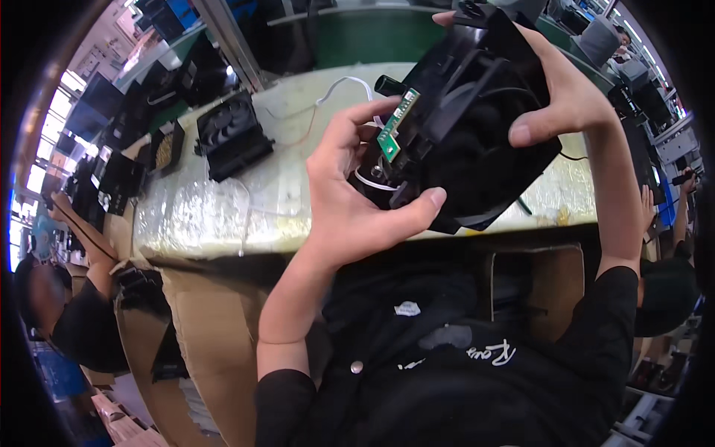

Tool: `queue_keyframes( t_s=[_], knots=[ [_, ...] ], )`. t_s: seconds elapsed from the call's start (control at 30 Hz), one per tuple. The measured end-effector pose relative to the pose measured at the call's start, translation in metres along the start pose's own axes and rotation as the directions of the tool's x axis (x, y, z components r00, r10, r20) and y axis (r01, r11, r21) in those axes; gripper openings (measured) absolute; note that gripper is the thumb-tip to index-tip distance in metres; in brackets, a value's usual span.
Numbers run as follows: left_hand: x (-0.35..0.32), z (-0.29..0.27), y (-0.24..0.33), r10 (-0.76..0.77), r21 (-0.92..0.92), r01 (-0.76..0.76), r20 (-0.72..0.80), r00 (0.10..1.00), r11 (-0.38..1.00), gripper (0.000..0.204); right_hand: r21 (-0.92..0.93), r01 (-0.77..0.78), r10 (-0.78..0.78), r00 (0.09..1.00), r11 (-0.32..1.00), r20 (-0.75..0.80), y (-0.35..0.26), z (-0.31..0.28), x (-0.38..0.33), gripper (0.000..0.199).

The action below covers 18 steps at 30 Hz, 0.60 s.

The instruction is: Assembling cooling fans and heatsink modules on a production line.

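Above the table I hold up a black plastic fan housing (484,156), tilted, between both hands. My left hand (357,186) grips its lower left side, thumb along the near edge and fingers curled behind. Around its upper right corner wraps my right hand (570,100), with the thumb pressed on the front face. A small green circuit board (398,127) sits on the housing's left side, close to my left fingers. White wire shows beside the board. Another black fan unit (233,135) lies on the table to the left, with thin wires trailing from it.
Clear plastic film covers the pale worktable (194,223). A black bin of small brass-coloured parts (165,149) stands at the left. A green conveyor belt (357,37) runs along the back. Cardboard boxes (216,320) stand below the near edge. Other people work at both sides.
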<state>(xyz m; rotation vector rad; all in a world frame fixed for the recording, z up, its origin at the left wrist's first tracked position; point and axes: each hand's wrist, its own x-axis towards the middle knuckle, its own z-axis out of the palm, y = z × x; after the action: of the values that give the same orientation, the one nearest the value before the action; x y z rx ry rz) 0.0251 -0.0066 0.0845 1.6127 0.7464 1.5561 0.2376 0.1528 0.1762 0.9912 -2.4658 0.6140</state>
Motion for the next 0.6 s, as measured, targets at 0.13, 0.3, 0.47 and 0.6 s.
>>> queue_keyframes(
  t_s=[0.13, 0.3, 0.47, 0.6],
  knots=[
    [-0.015, -0.026, 0.004, -0.050, 0.299, 0.009, 0.131, 0.990, 0.954, 0.066, 0.221, -0.885, 0.870, 0.307, 0.410, -0.386, -0.079, 0.064, 0.027, 0.096],
    [-0.014, -0.035, -0.019, 0.262, 0.667, -0.394, 0.295, 0.919, 0.632, 0.075, 0.421, -0.887, 0.916, 0.005, 0.189, -0.400, -0.093, 0.074, 0.068, 0.087],
    [-0.040, -0.032, -0.043, -0.184, 0.206, 0.154, 0.136, 0.974, 0.966, 0.068, 0.330, -0.944, 0.883, -0.141, 0.016, -0.447, -0.096, 0.083, 0.087, 0.072],
    [-0.053, -0.023, -0.036, -0.255, 0.332, 0.232, 0.027, 0.966, 0.914, 0.054, 0.248, -0.966, 0.855, -0.190, -0.075, -0.483, -0.108, 0.089, 0.044, 0.080]
  ],
)
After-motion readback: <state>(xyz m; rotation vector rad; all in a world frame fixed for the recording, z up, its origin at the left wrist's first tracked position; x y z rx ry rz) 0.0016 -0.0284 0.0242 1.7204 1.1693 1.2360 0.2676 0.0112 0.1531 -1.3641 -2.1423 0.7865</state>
